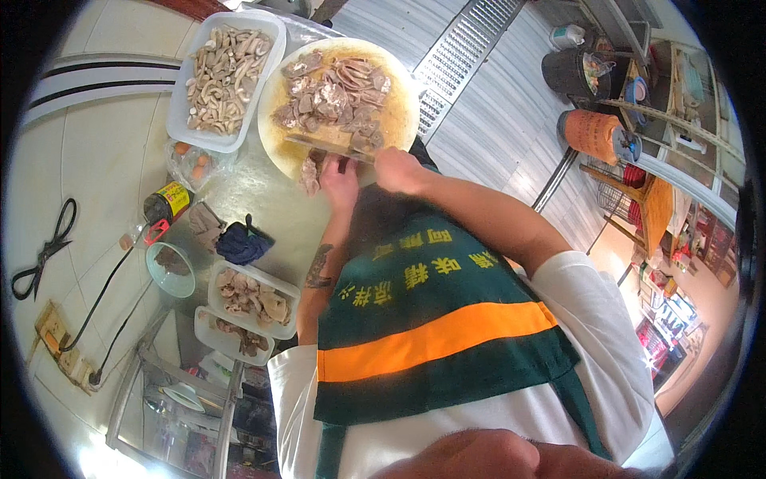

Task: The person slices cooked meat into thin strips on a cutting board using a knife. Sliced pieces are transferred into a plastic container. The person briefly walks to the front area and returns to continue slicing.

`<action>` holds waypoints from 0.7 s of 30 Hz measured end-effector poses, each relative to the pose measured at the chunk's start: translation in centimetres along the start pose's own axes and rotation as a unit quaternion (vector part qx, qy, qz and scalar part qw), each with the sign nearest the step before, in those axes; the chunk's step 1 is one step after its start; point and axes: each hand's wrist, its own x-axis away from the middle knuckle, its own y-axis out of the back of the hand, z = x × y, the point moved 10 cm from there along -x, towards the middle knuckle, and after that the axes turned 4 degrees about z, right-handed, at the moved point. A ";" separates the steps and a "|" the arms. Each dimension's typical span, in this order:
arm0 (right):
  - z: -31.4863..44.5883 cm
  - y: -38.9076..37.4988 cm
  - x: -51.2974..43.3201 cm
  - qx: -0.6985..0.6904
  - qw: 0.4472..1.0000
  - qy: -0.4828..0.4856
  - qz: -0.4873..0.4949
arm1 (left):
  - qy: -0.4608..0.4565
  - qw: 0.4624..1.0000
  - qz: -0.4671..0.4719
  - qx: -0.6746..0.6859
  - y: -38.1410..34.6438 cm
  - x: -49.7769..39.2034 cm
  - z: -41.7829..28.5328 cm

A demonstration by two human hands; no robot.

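Observation:
A round cutting board lies before me, with a heap of sliced cooked meat on its far part. My right hand grips the handle of a knife, whose blade points left across the near part of the board. Just on my side of the blade, my left hand rests with bent fingers at a piece of meat near the board's edge. The fingertips are partly hidden by the blade, so their exact hold on the meat cannot be told.
Left of the board stands a white tub of pale cut pieces, with bagged eggs beside it. Nearer are a jar, a dark cloth, a green bowl and two containers of meat. A metal table bears them.

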 end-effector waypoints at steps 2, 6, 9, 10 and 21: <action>0.1 0.1 -1.3 -0.008 1.000 -0.010 -0.012 | 0.006 1.000 0.019 -0.004 -0.2 0.2 0.7; -1.0 0.4 -2.8 -0.003 1.000 -0.002 0.007 | 0.011 0.999 0.019 0.048 -0.4 0.5 1.3; -1.5 0.8 -1.2 0.012 0.999 0.022 -0.022 | 0.018 0.998 0.009 0.055 -0.1 0.9 1.0; -1.8 0.6 -0.4 0.012 1.000 0.018 -0.018 | 0.027 0.999 0.009 0.039 0.0 1.0 1.0; -2.6 1.6 4.8 0.000 1.000 -0.019 -0.005 | -0.022 0.998 -0.007 0.051 0.6 0.6 -0.3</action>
